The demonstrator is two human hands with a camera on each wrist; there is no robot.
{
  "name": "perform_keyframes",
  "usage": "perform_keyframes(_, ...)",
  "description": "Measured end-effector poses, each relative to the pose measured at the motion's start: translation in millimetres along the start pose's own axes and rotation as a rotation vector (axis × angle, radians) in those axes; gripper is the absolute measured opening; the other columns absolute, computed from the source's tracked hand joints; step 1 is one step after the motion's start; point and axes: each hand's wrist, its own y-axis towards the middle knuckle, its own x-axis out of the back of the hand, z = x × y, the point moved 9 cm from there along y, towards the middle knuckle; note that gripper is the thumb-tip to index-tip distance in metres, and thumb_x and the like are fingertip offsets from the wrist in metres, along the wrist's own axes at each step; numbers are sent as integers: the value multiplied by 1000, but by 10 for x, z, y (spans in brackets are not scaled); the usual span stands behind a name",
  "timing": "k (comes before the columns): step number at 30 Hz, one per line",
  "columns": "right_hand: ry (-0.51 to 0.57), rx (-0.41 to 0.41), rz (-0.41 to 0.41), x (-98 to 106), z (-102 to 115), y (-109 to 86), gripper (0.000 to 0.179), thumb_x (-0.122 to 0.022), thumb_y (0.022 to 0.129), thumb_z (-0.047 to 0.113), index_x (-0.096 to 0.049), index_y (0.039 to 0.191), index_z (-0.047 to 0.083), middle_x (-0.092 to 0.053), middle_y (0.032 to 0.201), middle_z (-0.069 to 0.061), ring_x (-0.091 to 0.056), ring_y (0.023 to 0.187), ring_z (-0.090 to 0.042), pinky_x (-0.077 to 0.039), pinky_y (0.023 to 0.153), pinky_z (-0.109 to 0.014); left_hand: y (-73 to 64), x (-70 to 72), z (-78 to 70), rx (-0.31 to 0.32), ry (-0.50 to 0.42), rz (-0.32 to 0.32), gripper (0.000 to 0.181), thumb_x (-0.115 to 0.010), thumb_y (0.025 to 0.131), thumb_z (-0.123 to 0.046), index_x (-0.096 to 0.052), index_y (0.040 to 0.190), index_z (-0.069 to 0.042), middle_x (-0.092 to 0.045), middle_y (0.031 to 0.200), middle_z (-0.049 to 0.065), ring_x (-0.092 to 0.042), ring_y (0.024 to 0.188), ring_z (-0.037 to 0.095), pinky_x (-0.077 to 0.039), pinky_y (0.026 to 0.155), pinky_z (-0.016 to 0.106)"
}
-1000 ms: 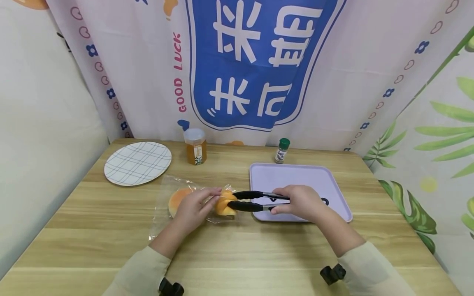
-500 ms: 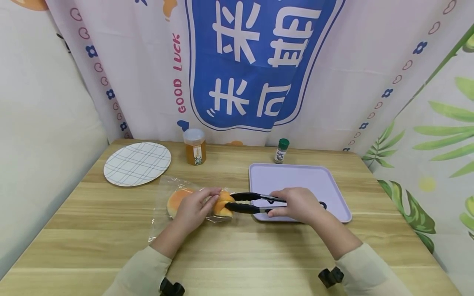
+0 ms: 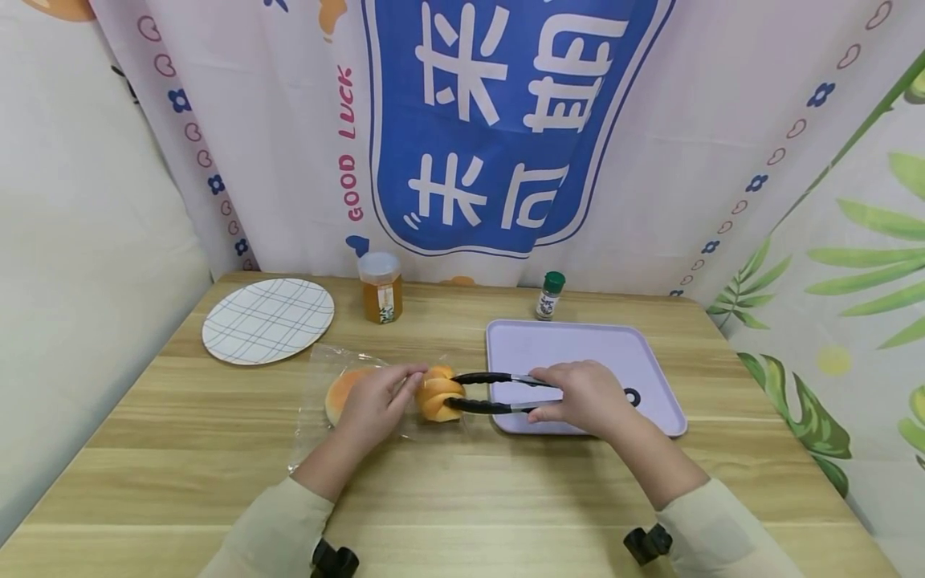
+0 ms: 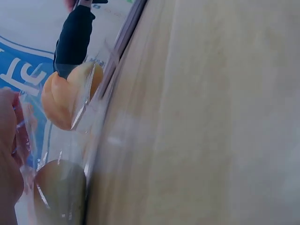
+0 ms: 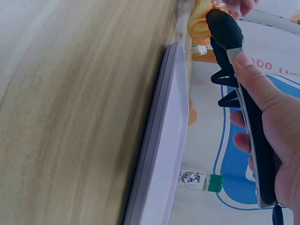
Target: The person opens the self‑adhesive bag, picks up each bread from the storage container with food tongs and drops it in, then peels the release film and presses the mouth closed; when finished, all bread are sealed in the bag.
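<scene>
My right hand point(image 3: 588, 397) grips black-and-silver tongs point(image 5: 253, 117) by the handles. Between their black tips is a twisted golden bread roll point(image 3: 439, 393), at the right end of a clear plastic bag point(image 3: 312, 417). My left hand point(image 3: 376, 401) pinches the bag beside the roll, thumb and fingers together at its film. Farther left in the bag lies a round bun point(image 3: 343, 393), partly covered by that hand. In the left wrist view, clear film overlaps the twisted roll, and the bun point(image 4: 61, 192) sits below it.
A lilac tray point(image 3: 650, 377) lies under and behind the tongs. A green-capped shaker point(image 3: 551, 297) stands beyond it. At the back left are a jar of amber contents point(image 3: 381, 289) and a white checked plate point(image 3: 269, 321). A printed curtain hangs behind the table.
The tongs and twisted roll shift slightly left, then a little right again, and more of the roll shows now. My left hand stays at the bag almost unmoved.
</scene>
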Motion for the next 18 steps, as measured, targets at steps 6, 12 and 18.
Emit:
perform_keyframes(6, 1, 2, -25, -2, -1, -8, 65, -79, 70, 55, -70, 119, 12, -76, 107, -4, -72, 98, -23, -59, 83, -43, 65, -57, 26, -6, 32, 69, 20, -69, 92, -21, -74, 106, -8, -74, 111, 9, -68, 106, 30, -54, 95, 49)
perform_keyframes(12, -5, 12, -41, 13, 0, -5, 66, -79, 69, 55, -70, 119, 13, -76, 107, -4, -72, 97, -22, -59, 82, -43, 84, -84, 41, -13, 36, 78, 17, -73, 88, -19, -76, 101, -8, -76, 105, 8, -70, 100, 27, -55, 92, 46)
perform_keyframes(18, -23, 43, -90, 56, -7, -5, 64, -82, 65, 54, -72, 116, 16, -76, 104, -2, -72, 94, -20, -58, 79, -42, 116, -72, 61, 30, -7, 70, 12, -75, 85, -16, -78, 94, -9, -77, 97, 4, -71, 95, 25, -52, 94, 47)
